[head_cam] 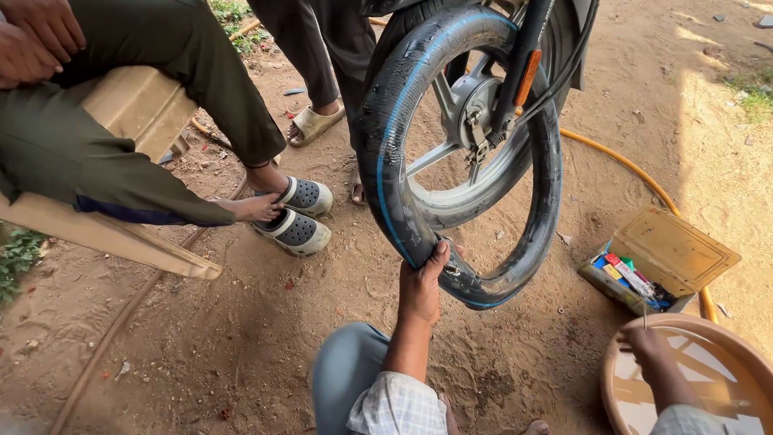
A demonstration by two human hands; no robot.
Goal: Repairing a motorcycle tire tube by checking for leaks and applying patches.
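Left hand (423,286) up at the bottom of the tyre (386,153), fingers wrapped around the black rubber at about 7 o'clock on the wheel, thumb pressed on the outer tread. Clenched firmly on the tyre, right where it hangs loose from the silver rim (451,205). Blue stripe running along the tread, curving up from the grip toward 11 o'clock.

Right hand (644,338) well apart, down at 4 o'clock from the wheel, over the edge of the tan basin (624,403) of water. Pinching something thin and upright, a needle-like tool perhaps; too small to tell. Closed on it, anyway.

Left hand plainly the nearer one to the tyre, already touching; right hand out to the side. Open box of small tubes (636,278) between basin and wheel, yellow hose (620,165) on the dirt behind. Seated person's feet in grey clogs (299,213) at 9 o'clock.
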